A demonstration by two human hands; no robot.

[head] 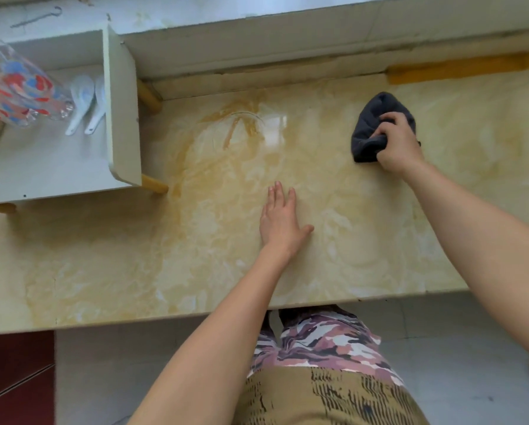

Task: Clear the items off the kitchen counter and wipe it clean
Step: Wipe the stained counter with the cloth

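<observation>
Head view: we look straight down on a marbled yellow counter [103, 256], with both bare arms reaching in over its front edge.
Right hand: the right hand [395, 145] has its fingers curled tight around a bunched dark grey cloth [376, 118] and presses it onto the counter.
Cloth: it sits toward the back edge, right of centre, touching the surface.
Left hand: the left hand [283, 222] lies flat, palm down and fingers straight, near the middle of the counter and well apart from the cloth.
Surface: we see an amber stain [235, 124] with a wet sheen near the back edge, between rack and cloth.
Left back corner: a white rack [122, 118] holds two white spoons [80, 102] side by side, with a red-and-blue patterned glass jug [18, 87] just beside them.
</observation>
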